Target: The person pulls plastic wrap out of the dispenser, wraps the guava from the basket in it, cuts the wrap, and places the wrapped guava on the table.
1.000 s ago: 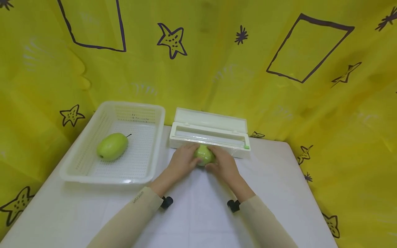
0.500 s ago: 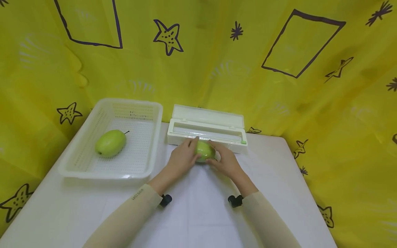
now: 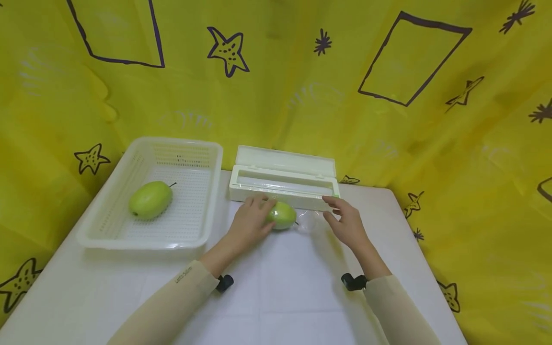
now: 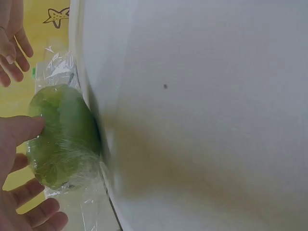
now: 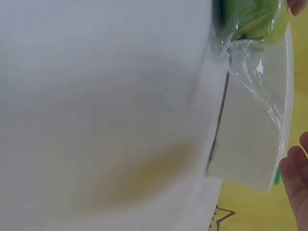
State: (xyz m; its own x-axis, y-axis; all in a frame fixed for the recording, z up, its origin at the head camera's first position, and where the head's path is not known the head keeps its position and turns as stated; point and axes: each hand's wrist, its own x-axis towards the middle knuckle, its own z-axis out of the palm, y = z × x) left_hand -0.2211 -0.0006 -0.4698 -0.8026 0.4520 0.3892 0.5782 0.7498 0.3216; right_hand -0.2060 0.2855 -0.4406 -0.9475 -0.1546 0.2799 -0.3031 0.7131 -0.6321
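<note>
- Table (image 3: 297,297), white-covered.
- Basket (image 3: 138,245), white, perforated; along the table's left edge, by its far-left corner; contains one stemmed green fruit (image 3: 151,200).
- Film box (image 3: 280,191), lid raised, roll (image 3: 284,184) inside; set along the far edge.
- Left hand (image 3: 251,219): thumb and fingers lightly grasping the left end of the wrapped fruit (image 3: 283,215).
- Right hand (image 3: 348,224): released, fingers slack, near the box's right end.
- Wrapped fruit, green; just before the box's front, near the far edge's middle.
- Loose film (image 3: 307,221), clear; at the fruit's right end. Step, as judged: wrapping, ends unfinished. Next move seemingly calls for the right hand gathering and folding this tail, left steadying.
</note>
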